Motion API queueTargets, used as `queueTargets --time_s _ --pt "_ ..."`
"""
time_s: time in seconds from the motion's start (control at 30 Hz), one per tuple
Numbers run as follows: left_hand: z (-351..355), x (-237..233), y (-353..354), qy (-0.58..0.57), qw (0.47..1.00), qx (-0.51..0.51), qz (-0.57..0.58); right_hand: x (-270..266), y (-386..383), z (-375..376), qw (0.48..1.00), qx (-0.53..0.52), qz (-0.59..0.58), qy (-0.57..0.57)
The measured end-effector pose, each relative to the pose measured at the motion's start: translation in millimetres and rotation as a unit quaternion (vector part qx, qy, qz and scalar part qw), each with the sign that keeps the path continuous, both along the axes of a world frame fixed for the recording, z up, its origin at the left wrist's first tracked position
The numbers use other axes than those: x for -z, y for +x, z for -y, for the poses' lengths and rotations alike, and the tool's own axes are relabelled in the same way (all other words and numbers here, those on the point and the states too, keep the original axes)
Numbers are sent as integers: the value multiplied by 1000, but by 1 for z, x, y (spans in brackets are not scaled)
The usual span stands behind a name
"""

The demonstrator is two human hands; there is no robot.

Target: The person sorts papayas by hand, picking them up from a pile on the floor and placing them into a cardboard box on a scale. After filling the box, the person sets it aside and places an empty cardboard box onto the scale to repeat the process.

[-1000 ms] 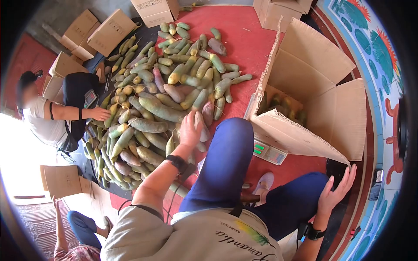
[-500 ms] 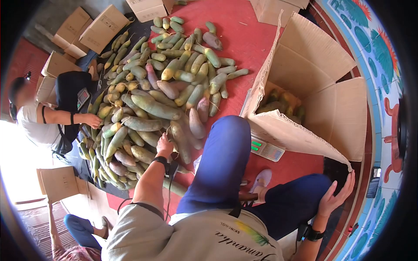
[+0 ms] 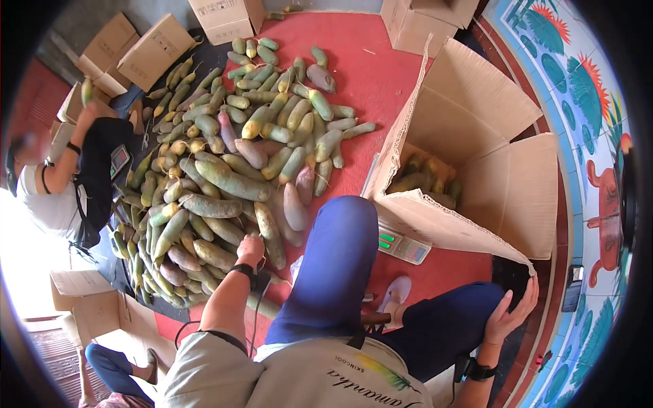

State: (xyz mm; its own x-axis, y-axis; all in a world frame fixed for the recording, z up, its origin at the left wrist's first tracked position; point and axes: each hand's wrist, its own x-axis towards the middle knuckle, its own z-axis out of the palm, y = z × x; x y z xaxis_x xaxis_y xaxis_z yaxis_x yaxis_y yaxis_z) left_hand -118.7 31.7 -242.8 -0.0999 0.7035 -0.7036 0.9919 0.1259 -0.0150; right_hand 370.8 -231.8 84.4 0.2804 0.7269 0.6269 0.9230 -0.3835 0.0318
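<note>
My left hand [image 3: 250,251] is at the near side of a large pile of green radishes [image 3: 231,178]. Its fingers are curled in among the radishes, and what they grip, if anything, is hidden. Beside it lies a long brownish-green radish [image 3: 269,231]. My right hand [image 3: 511,316] has its fingers stretched out, the tips at the near corner of a big open cardboard box [image 3: 469,228]. Several radishes [image 3: 425,178] lie inside that box. A digital scale [image 3: 404,246] with a green display shows under the box's near-left edge.
At left, a co-worker's raised hand holds a radish [image 3: 86,92]; a second scale [image 3: 119,160] is near that person. Cardboard boxes [image 3: 155,53] stand at the back, and another box [image 3: 88,299] at lower left. A phone [image 3: 573,289] lies by the tiled wall.
My view has shifted slightly. My left hand has drawn a little toward me. The co-worker's hand has risen from the pile with a radish. My right hand stays by the box corner.
</note>
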Motion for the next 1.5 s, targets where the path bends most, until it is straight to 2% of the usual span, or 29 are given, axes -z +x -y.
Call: queueTargets --time_s 0.07,0.13,0.2,0.27,0.3,0.47,0.53,0.6,0.67,0.7,0.73,0.83,0.93,1.03,1.07,1.17,1.23,1.27,1.3,1.33,1.4,1.5 --pt "5 -6 -8 18 1000 20 -1 1 -1 -1 1000 -2 -5 9" --pt "9 -19 -13 28 996 84 -23 1 -1 -2 1000 -5 -14 19" --pt "14 -28 -19 78 995 60 -5 2 -1 -2 999 -7 -17 30" --pt "15 -40 -22 45 993 113 -7 3 -2 -1 999 -8 -21 42" --pt "15 -46 -19 30 994 104 -19 3 -4 -1 998 -11 -30 50" --pt "9 -109 -12 75 988 134 -29 2 -6 -3 996 -25 -59 65" --pt "1 -130 -19 131 941 303 -72 3 -6 -4 994 -45 -62 71" --pt "-13 -130 -32 246 946 212 -7 3 -6 -3 994 -47 -63 79" --pt "-17 -172 -19 409 886 192 108 4 -5 -1 993 -45 -63 85" --pt "-27 -184 -15 404 894 145 127 4 -5 -1 992 -56 -63 89" --pt "-31 -204 -6 418 879 88 212 5 -5 0 991 -66 -64 93" --pt "-34 -276 31 439 766 -64 465 4 -6 2 991 -66 -62 101" --pt "-15 -364 99 390 661 -123 630 3 -6 3 987 -82 -76 118" --pt "-11 -403 148 335 593 -139 719 3 -8 3 986 -74 -83 122" --pt "-13 -410 160 281 580 -105 758 3 -8 4 986 -79 -79 126" --pt "-20 -406 200 251 560 54 788 4 -7 4 987 -78 -65 126" --pt "-17 -407 230 192 569 37 799 5 -7 6 987 -75 -66 128" --pt "-10 -419 246 142 603 -32 785 4 -7 5 986 -79 -67 132" --pt "-15 -412 259 145 627 0 766 3 -7 6 986 -76 -62 131" --pt "-17 -409 271 139 627 0 766 3 -7 6 987 -71 -62 128" --pt "-18 -402 290 146 698 79 697 4 -7 7 986 -72 -69 133" --pt "-13 -393 310 138 725 117 665 1 -6 8 987 -72 -68 130"
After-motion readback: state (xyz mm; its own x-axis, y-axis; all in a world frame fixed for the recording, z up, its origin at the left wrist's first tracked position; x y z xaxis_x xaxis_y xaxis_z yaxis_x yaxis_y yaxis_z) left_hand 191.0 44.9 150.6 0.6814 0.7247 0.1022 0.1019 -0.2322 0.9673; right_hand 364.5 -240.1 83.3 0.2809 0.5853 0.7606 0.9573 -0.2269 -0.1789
